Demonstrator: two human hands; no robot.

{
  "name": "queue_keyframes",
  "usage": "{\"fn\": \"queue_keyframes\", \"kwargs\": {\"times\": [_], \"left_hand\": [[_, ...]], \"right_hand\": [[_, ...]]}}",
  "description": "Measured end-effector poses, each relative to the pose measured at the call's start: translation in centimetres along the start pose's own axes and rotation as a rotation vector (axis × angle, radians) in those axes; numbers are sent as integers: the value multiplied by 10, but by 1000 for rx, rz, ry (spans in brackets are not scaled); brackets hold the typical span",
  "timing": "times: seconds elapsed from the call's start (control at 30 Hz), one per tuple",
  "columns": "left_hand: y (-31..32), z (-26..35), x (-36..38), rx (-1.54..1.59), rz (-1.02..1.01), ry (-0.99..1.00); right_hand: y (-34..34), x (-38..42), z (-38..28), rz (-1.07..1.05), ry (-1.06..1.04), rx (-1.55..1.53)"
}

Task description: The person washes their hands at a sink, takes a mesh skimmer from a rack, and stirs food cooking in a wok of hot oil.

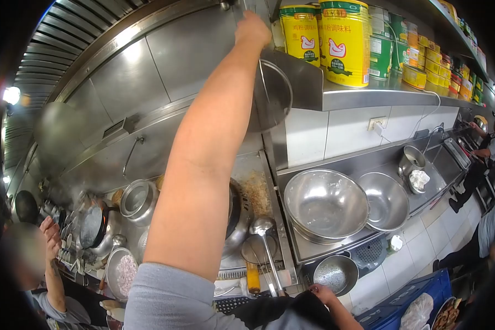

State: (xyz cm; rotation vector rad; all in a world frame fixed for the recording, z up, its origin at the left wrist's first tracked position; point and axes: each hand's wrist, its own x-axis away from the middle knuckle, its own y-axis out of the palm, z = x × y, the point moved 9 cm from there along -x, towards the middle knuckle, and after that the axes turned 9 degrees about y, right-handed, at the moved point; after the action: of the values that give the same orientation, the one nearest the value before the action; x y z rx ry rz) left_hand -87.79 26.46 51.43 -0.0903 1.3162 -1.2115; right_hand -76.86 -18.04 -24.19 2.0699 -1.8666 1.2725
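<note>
My left hand (253, 30) is raised high at the end of my outstretched arm, its fingers closed near the end of the upper shelf. Just below it hangs a round, thin-rimmed mesh piece (275, 94), partly behind my forearm. Low at the front, my right hand (324, 293) is curled at the edge of my black apron (278, 314), near a dark-rimmed metal pan (336, 275); what its fingers close on is hidden. A ladle (262, 225) and a round strainer with a yellow handle (253, 279) lie on the stove below my raised arm.
Yellow seasoning tins (344, 47) line the shelf (385, 98). Large steel bowls (326, 203) stand on the counter at right. A bowl of pale pink pieces (121, 275) is at lower left. A co-worker's hand (50, 237) is raised at far left. A blue crate (407, 300) stands lower right.
</note>
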Motion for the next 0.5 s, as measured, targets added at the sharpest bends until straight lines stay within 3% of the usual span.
{"fn": "queue_keyframes", "kwargs": {"times": [0.13,0.23,0.27,0.37,0.4,0.5], "left_hand": [[-60,-11,28,107,336,150],[-101,-78,103,365,368,-2],[-109,-123,120,401,423,85],[-145,-261,229,695,615,-211],[-158,-299,272,782,694,-303],[-197,-410,398,797,921,-485]], "right_hand": [[18,11,29,-45,-26,-86],[45,-5,65,-52,1,-197],[48,-10,65,-66,-50,-214],[36,-7,21,-108,-72,-6],[43,-16,23,-167,-61,-115],[28,-6,-50,-133,-187,244]]}}
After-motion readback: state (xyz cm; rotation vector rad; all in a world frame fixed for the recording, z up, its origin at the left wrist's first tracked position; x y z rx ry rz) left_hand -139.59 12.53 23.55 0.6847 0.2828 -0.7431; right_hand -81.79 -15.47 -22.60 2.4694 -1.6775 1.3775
